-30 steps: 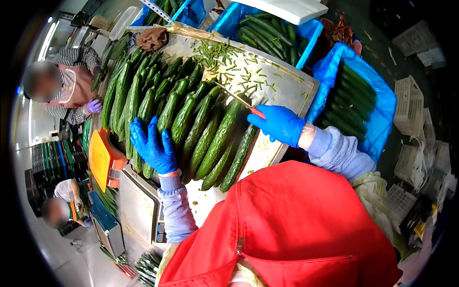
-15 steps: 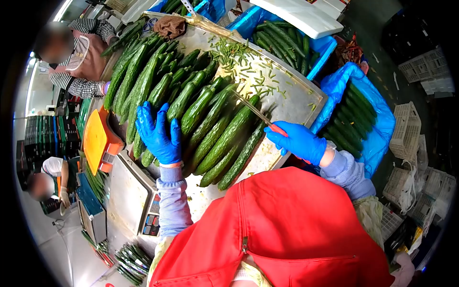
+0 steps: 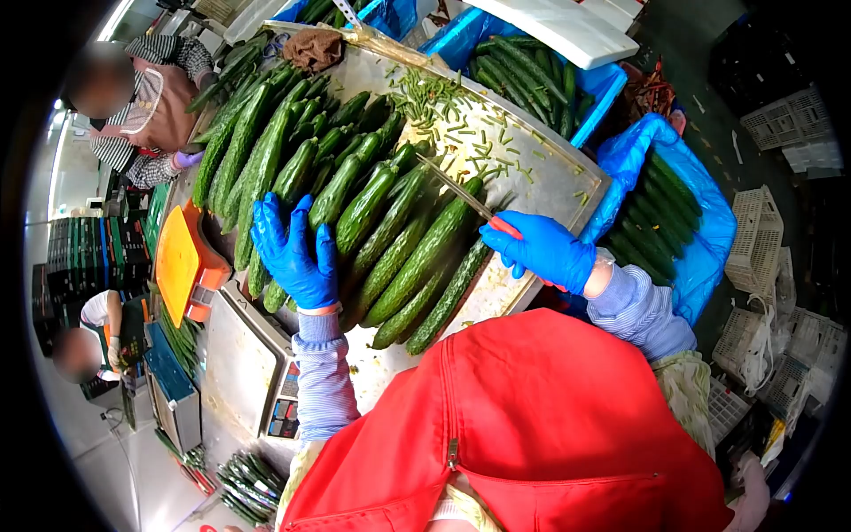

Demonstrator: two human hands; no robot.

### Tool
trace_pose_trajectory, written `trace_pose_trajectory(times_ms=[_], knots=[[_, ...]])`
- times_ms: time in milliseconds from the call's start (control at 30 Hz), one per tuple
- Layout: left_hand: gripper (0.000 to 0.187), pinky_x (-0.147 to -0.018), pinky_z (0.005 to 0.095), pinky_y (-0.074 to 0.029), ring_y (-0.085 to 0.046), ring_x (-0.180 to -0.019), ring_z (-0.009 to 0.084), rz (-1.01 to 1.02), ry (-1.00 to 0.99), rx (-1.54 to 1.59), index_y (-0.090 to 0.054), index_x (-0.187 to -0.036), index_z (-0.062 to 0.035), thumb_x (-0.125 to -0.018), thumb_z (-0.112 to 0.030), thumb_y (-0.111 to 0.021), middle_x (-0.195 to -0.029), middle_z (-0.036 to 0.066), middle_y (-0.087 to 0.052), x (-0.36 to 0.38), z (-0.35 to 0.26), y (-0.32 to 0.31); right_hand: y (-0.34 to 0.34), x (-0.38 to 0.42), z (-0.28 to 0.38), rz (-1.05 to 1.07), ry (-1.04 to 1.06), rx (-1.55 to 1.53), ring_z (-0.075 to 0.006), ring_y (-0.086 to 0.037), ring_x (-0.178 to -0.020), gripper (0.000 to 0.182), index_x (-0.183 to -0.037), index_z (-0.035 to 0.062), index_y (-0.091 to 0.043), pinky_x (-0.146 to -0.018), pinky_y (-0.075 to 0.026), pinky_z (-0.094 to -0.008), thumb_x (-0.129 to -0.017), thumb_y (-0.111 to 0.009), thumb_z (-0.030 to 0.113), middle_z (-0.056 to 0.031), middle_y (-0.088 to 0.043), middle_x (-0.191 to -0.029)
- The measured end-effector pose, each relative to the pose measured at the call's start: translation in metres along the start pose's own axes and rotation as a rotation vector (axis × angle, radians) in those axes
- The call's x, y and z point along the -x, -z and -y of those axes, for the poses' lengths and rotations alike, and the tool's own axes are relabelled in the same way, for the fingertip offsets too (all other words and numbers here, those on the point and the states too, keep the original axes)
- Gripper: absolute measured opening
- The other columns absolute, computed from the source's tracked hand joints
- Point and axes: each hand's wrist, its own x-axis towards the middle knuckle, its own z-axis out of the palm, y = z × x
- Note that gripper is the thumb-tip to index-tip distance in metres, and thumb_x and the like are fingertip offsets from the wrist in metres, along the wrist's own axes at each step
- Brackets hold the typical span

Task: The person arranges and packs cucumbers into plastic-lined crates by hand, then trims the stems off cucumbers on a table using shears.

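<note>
Many long green cucumbers (image 3: 414, 250) lie side by side on a metal-topped table (image 3: 567, 164). My left hand (image 3: 297, 257), in a blue glove, rests on the cucumbers at the left with its fingers spread. In a matching glove, my right hand (image 3: 545, 253) is closed around the red handle of a knife (image 3: 465, 196). Its long narrow blade points up and left, over the upper ends of the cucumbers. Small cut green stem pieces (image 3: 443, 111) are scattered on the tabletop beyond the blade.
Blue-lined crates of cucumbers (image 3: 651, 217) stand to the right. An orange scale (image 3: 182, 266) and a weighing scale (image 3: 239, 359) are at the left. A brown cloth (image 3: 313, 50) lies at the far end. Two people work at the left, one in a pink apron (image 3: 168, 111).
My right hand and the knife have shifted slightly left and up, the blade tip now farther left. My left hand stays put. The co-worker's hand at the left has moved away from the cucumbers' edge.
</note>
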Motion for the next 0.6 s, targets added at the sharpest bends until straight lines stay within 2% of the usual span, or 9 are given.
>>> trace_pose_trajectory(times_ms=[300,500,600], knots=[[0.038,-0.111,0.0456,-0.021,-0.034,-0.134,0.0356,0.006,-0.001,-0.022,-0.062,-0.121,-0.0112,-0.084,-0.023,-0.058,-0.141,0.021,-0.042,-0.0004,-0.0014,0.0006,0.001,-0.0007,0.0032,0.013,-0.005,-0.003,-0.0165,-0.06,-0.068,0.045,-0.105,0.0019,-0.058,-0.058,-0.052,-0.03,-0.09,-0.057,0.045,-0.0096,-0.061,-0.082],[0.039,-0.111,0.0458,-0.021,-0.034,-0.134,0.0355,0.005,-0.006,-0.025,-0.062,-0.121,-0.0114,-0.084,-0.023,-0.059,-0.141,0.021,-0.041,-0.0012,-0.0008,-0.0004,0.0013,-0.0004,0.0075,0.022,-0.059,-0.021,-0.0155,-0.058,-0.061,0.043,-0.105,0.0029,-0.058,-0.055,-0.05,-0.0295,-0.09,-0.057,0.043,-0.0085,-0.06,-0.077],[0.039,-0.111,0.0458,-0.02,-0.034,-0.134,0.035,0.008,-0.006,-0.02,-0.062,-0.121,-0.0116,-0.084,-0.023,-0.059,-0.141,0.021,-0.041,0.0002,-0.0011,0.0011,0.001,0.0057,0.0017,-0.053,-0.01,-0.108,-0.0152,-0.057,-0.059,0.039,-0.1,0.004,-0.059,-0.053,-0.049,-0.029,-0.091,-0.056,0.042,-0.0074,-0.059,-0.073]])
